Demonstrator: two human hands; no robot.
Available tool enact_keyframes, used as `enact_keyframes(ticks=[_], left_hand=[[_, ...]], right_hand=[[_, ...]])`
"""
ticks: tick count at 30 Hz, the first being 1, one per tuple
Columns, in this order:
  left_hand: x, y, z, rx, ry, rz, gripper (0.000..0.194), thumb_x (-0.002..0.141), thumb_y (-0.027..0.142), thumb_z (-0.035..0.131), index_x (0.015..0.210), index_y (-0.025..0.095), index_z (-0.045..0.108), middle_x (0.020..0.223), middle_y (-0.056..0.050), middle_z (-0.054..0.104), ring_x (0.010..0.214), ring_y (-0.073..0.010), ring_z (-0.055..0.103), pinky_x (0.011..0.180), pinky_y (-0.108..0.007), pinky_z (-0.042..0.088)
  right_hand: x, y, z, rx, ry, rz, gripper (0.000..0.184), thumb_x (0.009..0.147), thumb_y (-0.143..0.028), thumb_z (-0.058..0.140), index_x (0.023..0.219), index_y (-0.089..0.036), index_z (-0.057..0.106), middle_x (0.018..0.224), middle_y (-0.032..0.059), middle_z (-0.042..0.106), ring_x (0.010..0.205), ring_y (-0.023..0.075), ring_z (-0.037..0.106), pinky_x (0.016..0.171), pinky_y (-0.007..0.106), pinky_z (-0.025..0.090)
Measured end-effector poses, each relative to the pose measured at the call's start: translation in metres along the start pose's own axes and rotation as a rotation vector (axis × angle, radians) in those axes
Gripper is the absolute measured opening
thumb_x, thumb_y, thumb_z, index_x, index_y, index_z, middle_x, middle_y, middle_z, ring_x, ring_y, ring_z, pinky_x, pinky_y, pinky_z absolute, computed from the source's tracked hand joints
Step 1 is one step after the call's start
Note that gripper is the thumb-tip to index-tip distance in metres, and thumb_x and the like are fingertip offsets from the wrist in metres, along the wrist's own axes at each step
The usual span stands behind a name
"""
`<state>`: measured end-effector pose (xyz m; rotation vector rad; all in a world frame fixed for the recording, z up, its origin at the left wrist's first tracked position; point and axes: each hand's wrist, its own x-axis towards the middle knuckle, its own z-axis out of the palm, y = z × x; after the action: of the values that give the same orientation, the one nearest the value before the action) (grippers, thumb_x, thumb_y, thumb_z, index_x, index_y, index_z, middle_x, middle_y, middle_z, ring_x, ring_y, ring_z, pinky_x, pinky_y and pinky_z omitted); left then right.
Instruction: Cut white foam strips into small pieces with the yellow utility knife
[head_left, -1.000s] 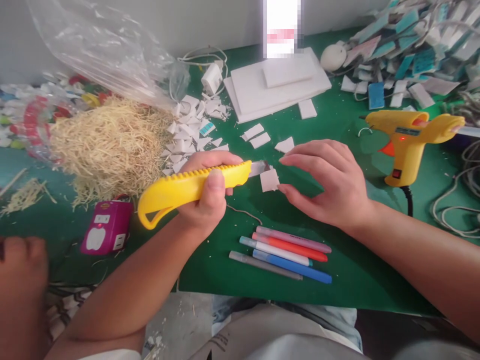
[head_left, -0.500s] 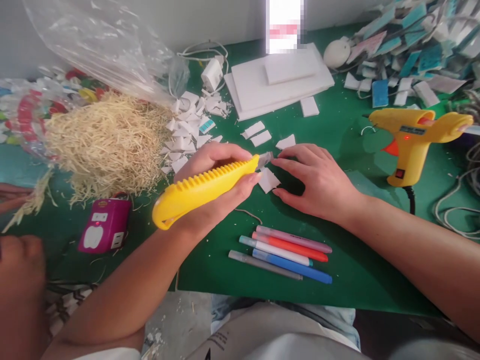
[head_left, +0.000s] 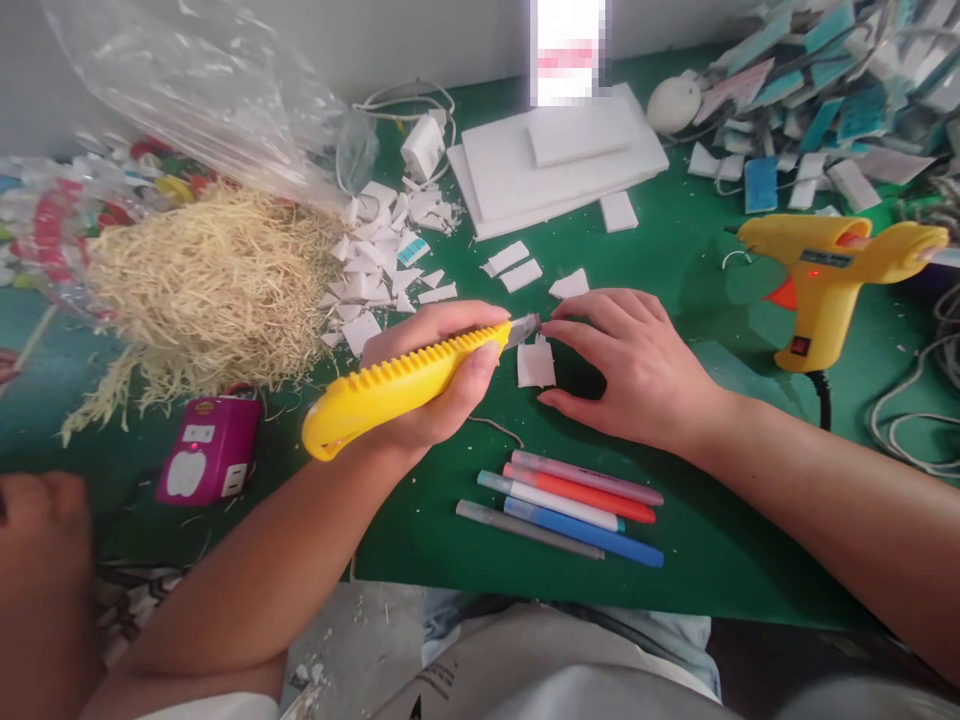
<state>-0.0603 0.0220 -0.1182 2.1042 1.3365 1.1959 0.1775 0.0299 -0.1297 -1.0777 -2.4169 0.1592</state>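
Note:
My left hand is wrapped round a yellow utility knife, thumb along its side. The knife's exposed blade points right, above the top edge of a small white foam-board square on the green table. Just right of the square rests my right hand, its thumb and forefinger apart with a gap between them. The forefinger tip is close to the blade tip; whether they touch I cannot tell. Behind the hands lie two small white strips and a pointed white offcut.
Foam sheets are stacked at the back. White scraps and a straw heap lie left, near a purple power adapter. Several markers lie in front. A yellow glue gun stands right. Another person's arm is at far left.
My left hand has turned the knife and shifted it slightly right. The foam square has rotated and lies straighter. My right hand has moved slightly left and lower. Straw at left has been shifted.

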Motion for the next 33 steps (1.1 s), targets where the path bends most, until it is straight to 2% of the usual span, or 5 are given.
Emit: enact_keyframes(ticks=[3,11,17,28,33], left_hand=[[0.003,0.001,0.001,-0.025,0.043,0.025,0.025,0.095,0.045,0.06,0.104,0.026,0.074,0.091,0.001,0.079,0.072,-0.0158,0.075,0.072,-0.028,0.065],[0.012,0.011,-0.003,0.137,-0.026,0.235,0.015,0.089,0.029,0.062,0.089,0.024,0.076,0.081,0.002,0.08,0.064,-0.0135,0.073,0.063,-0.021,0.062],[0.01,0.009,-0.001,0.142,0.055,0.167,0.016,0.091,0.031,0.062,0.092,0.024,0.077,0.087,0.001,0.081,0.072,-0.0155,0.075,0.07,-0.024,0.063],[0.009,0.01,-0.001,0.132,0.035,0.161,0.017,0.091,0.033,0.062,0.093,0.023,0.076,0.083,0.001,0.08,0.068,-0.0143,0.074,0.066,-0.023,0.062],[0.007,0.004,0.001,0.137,0.119,0.137,0.021,0.094,0.039,0.06,0.093,0.026,0.076,0.083,0.001,0.078,0.068,-0.0148,0.072,0.068,-0.025,0.062]], right_hand=[[0.0,0.0,0.001,0.005,-0.006,0.004,0.035,0.09,-0.035,0.062,0.119,-0.018,0.071,0.123,0.0158,0.071,0.115,0.0347,0.062,0.098,0.055,0.046],[0.0,0.002,0.003,-0.036,0.009,-0.006,0.025,0.094,-0.036,0.06,0.106,-0.021,0.075,0.115,0.0125,0.072,0.109,0.0308,0.062,0.096,0.051,0.045],[0.0,0.001,0.001,-0.025,0.005,0.0,0.028,0.091,-0.037,0.064,0.111,-0.02,0.074,0.115,0.0135,0.073,0.108,0.0319,0.063,0.097,0.052,0.044],[-0.001,-0.001,-0.001,-0.038,0.06,0.025,0.028,0.092,-0.039,0.064,0.11,-0.021,0.074,0.111,0.012,0.074,0.104,0.031,0.065,0.093,0.051,0.048],[0.001,-0.001,0.0,-0.022,-0.023,-0.097,0.031,0.093,-0.032,0.063,0.118,-0.017,0.071,0.116,0.0139,0.073,0.105,0.029,0.065,0.087,0.044,0.051]])
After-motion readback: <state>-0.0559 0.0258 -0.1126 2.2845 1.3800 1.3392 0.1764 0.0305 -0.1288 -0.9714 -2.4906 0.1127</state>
